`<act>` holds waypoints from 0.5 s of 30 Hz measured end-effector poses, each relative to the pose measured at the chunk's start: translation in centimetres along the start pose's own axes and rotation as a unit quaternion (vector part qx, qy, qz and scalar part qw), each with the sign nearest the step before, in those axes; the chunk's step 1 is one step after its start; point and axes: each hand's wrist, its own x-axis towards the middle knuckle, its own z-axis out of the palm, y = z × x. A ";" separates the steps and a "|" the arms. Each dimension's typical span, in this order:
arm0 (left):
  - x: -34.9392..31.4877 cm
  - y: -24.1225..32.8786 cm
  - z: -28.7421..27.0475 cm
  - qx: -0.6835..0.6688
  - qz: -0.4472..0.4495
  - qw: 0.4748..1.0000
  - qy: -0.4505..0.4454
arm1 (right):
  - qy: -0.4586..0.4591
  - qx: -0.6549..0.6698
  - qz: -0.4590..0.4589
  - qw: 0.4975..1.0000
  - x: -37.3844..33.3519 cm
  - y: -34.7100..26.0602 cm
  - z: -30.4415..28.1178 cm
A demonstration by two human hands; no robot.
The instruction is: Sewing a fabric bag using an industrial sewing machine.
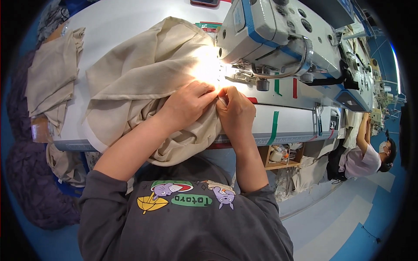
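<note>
A large piece of beige fabric (pixel 135 65) lies bunched over the white sewing table (pixel 117 17) and hangs over its front edge. My left hand (pixel 187 102) presses on it with bent fingers, pinching its edge close to the needle area. Beside it, my right hand (pixel 236 106) is closed, thumb and fingers gripping the same fabric edge. The sewing machine (pixel 265 39), white with blue trim, stands just beyond both hands. Its bright lamp glares over the fabric and hides the needle and the exact stitching spot.
Folded beige fabric pieces (pixel 54 74) lie at the table's left end. A phone (pixel 204 2) rests at the far edge. Under the table, a wooden box (pixel 283 157) holds small items. At far right, a masked person (pixel 361 158) works at another machine. Dark cloth (pixel 35 182) is heaped at left.
</note>
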 end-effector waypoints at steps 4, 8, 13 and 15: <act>0.2 0.1 -0.2 -0.006 0.005 1.000 -0.003 | -0.005 0.027 0.064 0.998 -0.3 -0.6 -0.6; -0.1 0.8 -0.9 0.014 -0.007 0.999 -0.031 | -0.017 0.030 0.098 0.995 -0.8 -0.2 -0.6; 0.0 0.4 -1.0 0.018 0.016 0.999 -0.048 | 0.015 0.030 0.015 0.999 -1.0 0.3 -0.4; 0.1 0.2 -0.9 0.021 0.018 0.999 -0.047 | 0.014 0.030 0.015 0.999 -0.8 0.3 -0.3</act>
